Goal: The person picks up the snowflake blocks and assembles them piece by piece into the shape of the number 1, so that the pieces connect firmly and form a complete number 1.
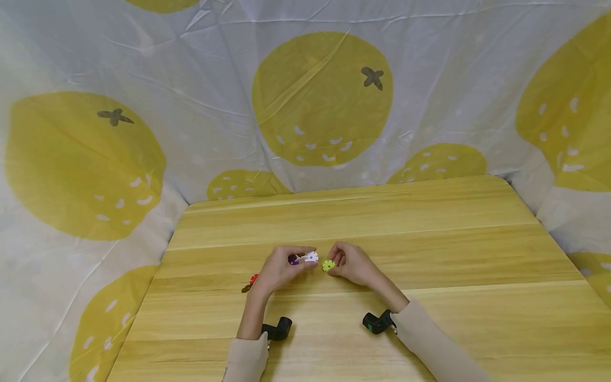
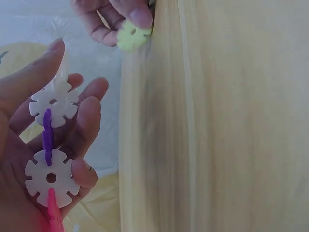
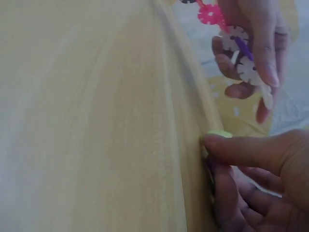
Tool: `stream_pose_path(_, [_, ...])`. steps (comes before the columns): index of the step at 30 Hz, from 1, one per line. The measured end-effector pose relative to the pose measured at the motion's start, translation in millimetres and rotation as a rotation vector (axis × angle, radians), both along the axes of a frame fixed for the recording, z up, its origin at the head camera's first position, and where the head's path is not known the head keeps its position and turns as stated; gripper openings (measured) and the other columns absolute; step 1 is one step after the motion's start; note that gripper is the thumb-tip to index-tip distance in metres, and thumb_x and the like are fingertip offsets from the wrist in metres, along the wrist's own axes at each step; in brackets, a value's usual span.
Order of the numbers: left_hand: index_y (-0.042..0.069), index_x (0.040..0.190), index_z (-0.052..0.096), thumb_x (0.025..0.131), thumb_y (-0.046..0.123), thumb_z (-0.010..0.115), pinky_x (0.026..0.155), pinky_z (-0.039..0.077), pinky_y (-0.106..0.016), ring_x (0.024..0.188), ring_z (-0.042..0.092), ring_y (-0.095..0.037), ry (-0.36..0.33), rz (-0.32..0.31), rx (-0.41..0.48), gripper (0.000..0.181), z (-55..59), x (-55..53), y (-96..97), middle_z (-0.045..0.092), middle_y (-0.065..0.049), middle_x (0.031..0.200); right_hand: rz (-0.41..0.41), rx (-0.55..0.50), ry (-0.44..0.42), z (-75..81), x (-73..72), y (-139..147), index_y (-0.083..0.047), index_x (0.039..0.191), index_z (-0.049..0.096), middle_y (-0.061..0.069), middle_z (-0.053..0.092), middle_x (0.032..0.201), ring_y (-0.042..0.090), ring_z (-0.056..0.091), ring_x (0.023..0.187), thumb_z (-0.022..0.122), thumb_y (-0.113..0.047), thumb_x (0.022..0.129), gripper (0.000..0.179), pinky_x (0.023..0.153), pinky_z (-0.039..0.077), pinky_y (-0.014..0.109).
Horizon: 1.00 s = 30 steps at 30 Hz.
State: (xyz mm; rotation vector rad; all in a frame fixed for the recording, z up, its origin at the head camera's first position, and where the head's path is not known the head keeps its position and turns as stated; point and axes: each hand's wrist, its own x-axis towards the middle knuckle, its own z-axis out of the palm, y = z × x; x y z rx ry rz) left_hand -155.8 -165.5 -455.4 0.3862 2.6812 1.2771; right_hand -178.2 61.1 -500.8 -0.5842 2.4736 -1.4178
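Observation:
My left hand (image 1: 280, 269) holds a chain of interlocking notched plastic discs. In the left wrist view, a white disc (image 2: 37, 181) lies across the palm, joined by a purple disc (image 2: 48, 137) seen edge-on to another white disc (image 2: 42, 107) between thumb and fingers. A pink disc (image 3: 208, 15) continues the chain past the hand. Its tail shows by the left wrist as a red disc (image 1: 254, 277) and a brown disc (image 1: 246, 288). Between thumb and fingertips, my right hand (image 1: 354, 264) pinches a yellow-green disc (image 1: 328, 265), apart from the chain's white end.
Both hands are above a wood-grain table (image 1: 429, 233). Black wrist-worn devices (image 1: 279, 329) stick out inward from both forearms. Behind the table hangs a white cloth (image 1: 429, 79) printed with large yellow fruit, which also covers the sides.

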Motion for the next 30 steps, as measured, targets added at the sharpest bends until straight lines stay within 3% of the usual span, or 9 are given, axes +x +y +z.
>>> stream_pose_path(5, [0.009,0.124,0.076,0.091,0.029,0.081,0.055,0.038,-0.02,0.065,0.047,-0.006,-0.013,-0.043,-0.011,0.039,-0.1,0.5,0.3,0.076,-0.004,0.098,0.11,-0.082,-0.082,2.2,5.7,10,-0.003,0.112,0.069,0.009,0.066,0.081,0.011,0.059,0.062,0.074,-0.005,0.094,0.018,0.056,0.051,0.023])
stream_pose_path(9, [0.009,0.125,0.075,0.091,0.029,0.081,0.056,0.041,-0.02,0.067,0.05,-0.006,-0.011,-0.051,-0.025,0.04,0.6,1.3,0.6,0.077,-0.003,0.1,0.085,-0.19,-0.147,6.1,9.3,17,0.0,0.118,0.065,0.017,0.069,0.086,0.019,0.065,0.063,0.07,-0.006,0.098,0.022,0.055,0.056,0.029])
stream_pose_path(15, [0.008,0.128,0.073,0.094,0.028,0.077,0.058,0.043,-0.02,0.069,0.051,-0.006,-0.006,-0.104,-0.004,0.039,2.3,2.3,1.9,0.074,-0.001,0.096,-0.01,-0.264,-0.045,13.8,14.2,20,-0.004,0.115,0.072,0.017,0.073,0.094,0.028,0.071,0.076,0.074,-0.008,0.096,0.02,0.063,0.061,0.035])
stream_pose_path(20, [0.009,0.129,0.073,0.097,0.025,0.075,0.062,0.047,-0.02,0.074,0.055,-0.008,-0.024,-0.154,0.03,0.036,5.2,4.0,4.1,0.076,-0.005,0.106,-0.037,-0.251,0.061,17.9,17.1,16,-0.009,0.111,0.075,0.011,0.076,0.096,0.023,0.073,0.085,0.076,-0.009,0.094,0.017,0.068,0.06,0.027])
stream_pose_path(26, [0.012,0.128,0.073,0.096,0.023,0.076,0.067,0.051,-0.02,0.08,0.059,-0.009,-0.043,-0.152,0.021,0.034,7.6,5.6,6.2,0.076,-0.005,0.115,-0.037,-0.263,0.087,19.6,19.1,15,-0.009,0.11,0.078,0.01,0.077,0.098,0.02,0.072,0.086,0.076,-0.011,0.095,0.016,0.064,0.058,0.023])
stream_pose_path(30, [0.013,0.125,0.074,0.096,0.023,0.076,0.066,0.049,-0.02,0.078,0.058,-0.009,-0.034,-0.164,0.038,0.031,8.0,5.8,7.2,0.075,-0.003,0.112,-0.031,-0.261,0.111,19.4,20.3,16,-0.011,0.111,0.08,0.009,0.079,0.1,0.019,0.073,0.084,0.075,-0.013,0.095,0.016,0.065,0.059,0.024])
